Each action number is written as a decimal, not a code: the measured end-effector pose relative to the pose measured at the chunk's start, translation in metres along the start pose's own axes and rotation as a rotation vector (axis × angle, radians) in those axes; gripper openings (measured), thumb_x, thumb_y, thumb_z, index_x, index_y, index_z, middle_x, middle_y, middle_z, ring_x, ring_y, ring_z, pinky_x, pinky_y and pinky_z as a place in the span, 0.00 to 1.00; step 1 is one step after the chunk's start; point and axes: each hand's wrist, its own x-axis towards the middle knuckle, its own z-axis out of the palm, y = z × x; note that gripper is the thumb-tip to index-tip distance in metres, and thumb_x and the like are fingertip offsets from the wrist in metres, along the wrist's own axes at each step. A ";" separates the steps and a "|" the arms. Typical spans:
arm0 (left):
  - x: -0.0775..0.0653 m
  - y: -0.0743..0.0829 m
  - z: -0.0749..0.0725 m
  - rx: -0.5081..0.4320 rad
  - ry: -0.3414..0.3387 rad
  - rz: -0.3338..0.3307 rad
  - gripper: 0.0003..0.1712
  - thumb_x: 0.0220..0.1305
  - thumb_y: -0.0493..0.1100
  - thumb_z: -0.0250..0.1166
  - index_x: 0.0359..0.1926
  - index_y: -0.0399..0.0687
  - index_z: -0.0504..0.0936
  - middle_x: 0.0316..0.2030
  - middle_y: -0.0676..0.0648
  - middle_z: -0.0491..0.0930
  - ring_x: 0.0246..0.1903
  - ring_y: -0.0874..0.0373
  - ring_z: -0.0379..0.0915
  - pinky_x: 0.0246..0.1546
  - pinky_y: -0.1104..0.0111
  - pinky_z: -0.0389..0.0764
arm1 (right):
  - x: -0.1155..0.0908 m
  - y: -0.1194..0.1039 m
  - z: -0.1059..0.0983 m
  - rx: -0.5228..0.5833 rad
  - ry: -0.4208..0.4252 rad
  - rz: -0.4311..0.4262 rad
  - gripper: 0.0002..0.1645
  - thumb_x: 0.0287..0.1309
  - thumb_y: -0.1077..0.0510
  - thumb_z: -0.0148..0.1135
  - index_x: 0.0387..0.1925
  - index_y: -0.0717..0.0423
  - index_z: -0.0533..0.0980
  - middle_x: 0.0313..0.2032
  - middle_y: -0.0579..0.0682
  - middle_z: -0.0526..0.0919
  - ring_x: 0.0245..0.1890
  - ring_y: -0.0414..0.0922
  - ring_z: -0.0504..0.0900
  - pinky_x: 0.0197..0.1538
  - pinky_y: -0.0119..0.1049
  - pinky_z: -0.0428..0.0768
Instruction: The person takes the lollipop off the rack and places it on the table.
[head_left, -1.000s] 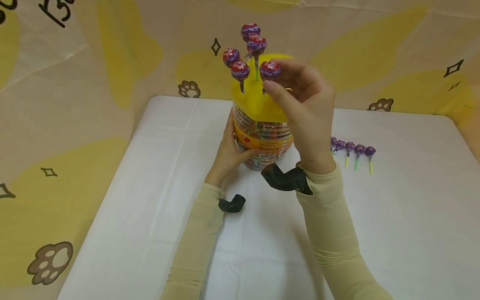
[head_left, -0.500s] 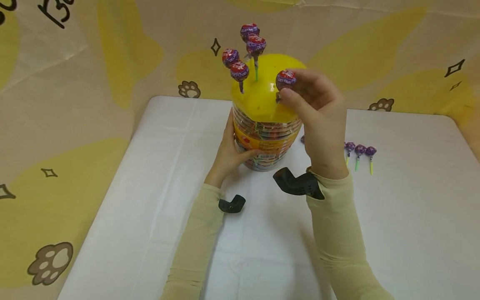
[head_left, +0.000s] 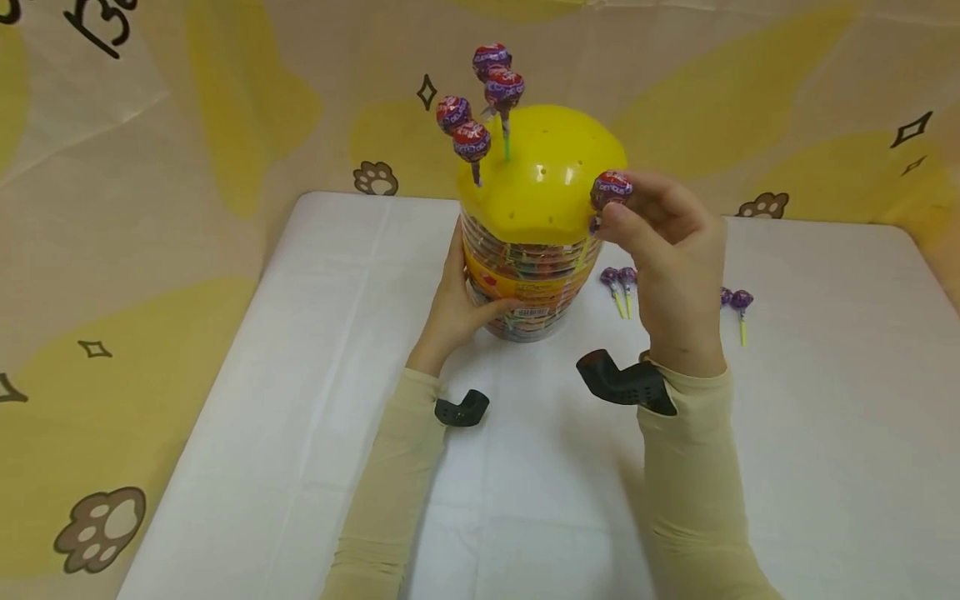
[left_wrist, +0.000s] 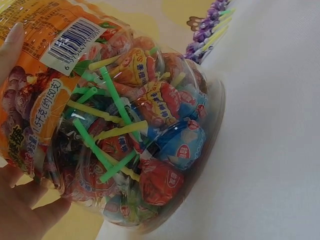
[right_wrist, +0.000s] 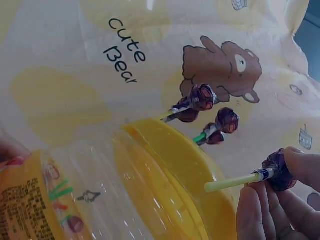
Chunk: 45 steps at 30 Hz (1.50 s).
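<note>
A clear ribbed jar (head_left: 517, 271) of wrapped lollipops stands on the table under a domed yellow lid (head_left: 555, 171) with small holes. My left hand (head_left: 453, 321) holds the jar's left side, thumb across the front label. Several purple-and-red lollipops (head_left: 504, 88) stand upright in the lid's left part. At the lid's right edge my right hand (head_left: 678, 267) pinches another lollipop (head_left: 611, 190) by its wrapped head. In the right wrist view its pale yellow stick (right_wrist: 232, 183) shows whole, outside the holes, the tip overlapping the lid; whether they touch I cannot tell.
More purple lollipops (head_left: 742, 300) lie in a row on the white table (head_left: 825, 433), right of the jar; my right hand hides part of the row. A yellow patterned cloth (head_left: 750, 108) hangs behind the table.
My right hand has moved right and toward me with its lollipop, from over the lid's middle to its right edge. Lying lollipops near the jar have come into view. The left hand keeps its hold.
</note>
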 end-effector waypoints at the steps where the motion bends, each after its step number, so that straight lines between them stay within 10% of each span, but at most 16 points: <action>1: 0.000 0.000 0.000 0.000 -0.001 0.004 0.67 0.49 0.43 0.75 0.74 0.59 0.33 0.72 0.50 0.45 0.69 0.55 0.47 0.69 0.56 0.54 | 0.000 0.000 -0.003 -0.009 0.006 -0.010 0.12 0.54 0.71 0.62 0.42 0.68 0.80 0.38 0.60 0.81 0.38 0.52 0.79 0.43 0.35 0.83; 25: 0.000 -0.001 0.000 0.016 -0.004 0.018 0.67 0.49 0.43 0.75 0.74 0.58 0.32 0.72 0.49 0.45 0.69 0.54 0.47 0.69 0.57 0.54 | -0.007 0.005 -0.089 0.223 0.133 0.033 0.13 0.48 0.81 0.60 0.40 0.80 0.76 0.31 0.64 0.82 0.24 0.52 0.81 0.33 0.36 0.85; 45: 0.002 -0.002 0.000 -0.005 -0.007 0.039 0.67 0.49 0.44 0.75 0.74 0.58 0.33 0.72 0.51 0.45 0.69 0.57 0.47 0.69 0.59 0.54 | -0.001 0.002 -0.165 0.102 0.303 0.091 0.08 0.49 0.80 0.61 0.35 0.80 0.77 0.27 0.62 0.83 0.21 0.50 0.81 0.29 0.36 0.85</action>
